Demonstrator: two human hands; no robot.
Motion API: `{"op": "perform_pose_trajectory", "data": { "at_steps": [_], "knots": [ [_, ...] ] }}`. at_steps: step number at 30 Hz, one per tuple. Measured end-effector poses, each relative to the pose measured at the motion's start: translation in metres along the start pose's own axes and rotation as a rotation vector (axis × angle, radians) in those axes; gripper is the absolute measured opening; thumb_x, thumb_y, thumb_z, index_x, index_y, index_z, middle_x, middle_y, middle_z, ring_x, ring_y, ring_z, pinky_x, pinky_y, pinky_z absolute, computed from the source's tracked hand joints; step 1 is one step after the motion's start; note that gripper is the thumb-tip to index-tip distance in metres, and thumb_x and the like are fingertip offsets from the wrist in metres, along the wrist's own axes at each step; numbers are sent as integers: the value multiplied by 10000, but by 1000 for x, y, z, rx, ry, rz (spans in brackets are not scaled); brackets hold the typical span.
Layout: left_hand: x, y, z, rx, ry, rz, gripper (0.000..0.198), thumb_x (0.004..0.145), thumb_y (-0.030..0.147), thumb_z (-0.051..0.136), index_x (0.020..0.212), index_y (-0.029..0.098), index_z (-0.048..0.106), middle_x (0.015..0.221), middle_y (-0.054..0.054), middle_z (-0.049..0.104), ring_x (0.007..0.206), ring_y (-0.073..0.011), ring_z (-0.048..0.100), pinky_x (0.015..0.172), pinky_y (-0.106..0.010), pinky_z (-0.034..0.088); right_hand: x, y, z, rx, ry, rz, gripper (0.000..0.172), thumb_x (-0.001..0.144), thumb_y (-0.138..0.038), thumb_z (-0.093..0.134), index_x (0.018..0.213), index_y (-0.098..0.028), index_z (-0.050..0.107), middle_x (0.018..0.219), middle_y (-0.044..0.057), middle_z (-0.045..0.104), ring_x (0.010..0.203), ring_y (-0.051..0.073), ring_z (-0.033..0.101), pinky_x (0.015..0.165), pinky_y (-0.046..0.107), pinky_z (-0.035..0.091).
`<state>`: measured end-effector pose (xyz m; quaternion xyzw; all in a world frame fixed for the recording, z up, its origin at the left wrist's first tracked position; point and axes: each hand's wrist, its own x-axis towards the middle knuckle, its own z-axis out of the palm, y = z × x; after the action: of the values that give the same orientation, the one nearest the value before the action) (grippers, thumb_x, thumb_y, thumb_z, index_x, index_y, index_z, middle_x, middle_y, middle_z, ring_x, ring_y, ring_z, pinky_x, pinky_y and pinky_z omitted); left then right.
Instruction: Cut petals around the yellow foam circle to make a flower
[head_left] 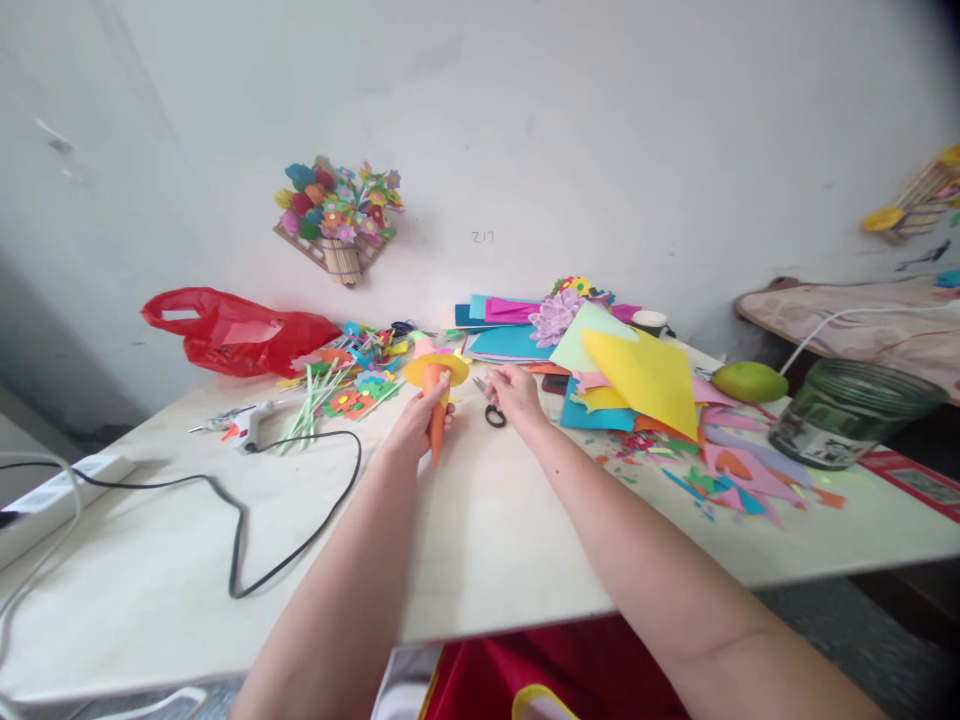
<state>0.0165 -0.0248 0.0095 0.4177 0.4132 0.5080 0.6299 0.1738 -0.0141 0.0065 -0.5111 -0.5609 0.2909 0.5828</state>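
Cone (436, 432), orange, with a yellow disc (415, 373) at its fat end, held in left hand (421, 418), fingers curled round it, thin tip aimed back toward the body. Black-handled scissors (493, 421) on the counter (487, 560) to its right, nearer right hand (517, 396); fingers bent close together, cannot tell if gripping.

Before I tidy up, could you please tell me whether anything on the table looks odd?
A mango-like green fruit lies beside the green jar; food looks odd among craft scraps.
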Motion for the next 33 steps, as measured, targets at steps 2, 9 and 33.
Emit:
{"op": "perform_pose_trajectory", "data": {
  "at_steps": [2,9,33],
  "knots": [
    [1,0,0,10,-3,-12,440,715,476,676,938,171,449,552,17,525,368,-55,440,353,-149,379,-2,-2,0,38,-45,-16,245,818,-355,468,658,-178,521,537,-25,560,411,69,460,436,181,389],
    [2,-5,-1,81,-43,33,409,706,432,699,911,166,465,559,19,523,392,-63,465,367,-156,393,-9,-8,8,194,-318,54,203,810,-340,506,758,-161,586,652,6,626,448,63,477,379,161,358],
    [2,-4,5,275,133,94,526,600,423,776,950,163,482,517,56,503,357,-75,459,366,-188,389,1,2,8,69,-45,67,136,733,-243,562,736,-153,663,635,24,674,439,79,512,444,190,419]
  ]
}}
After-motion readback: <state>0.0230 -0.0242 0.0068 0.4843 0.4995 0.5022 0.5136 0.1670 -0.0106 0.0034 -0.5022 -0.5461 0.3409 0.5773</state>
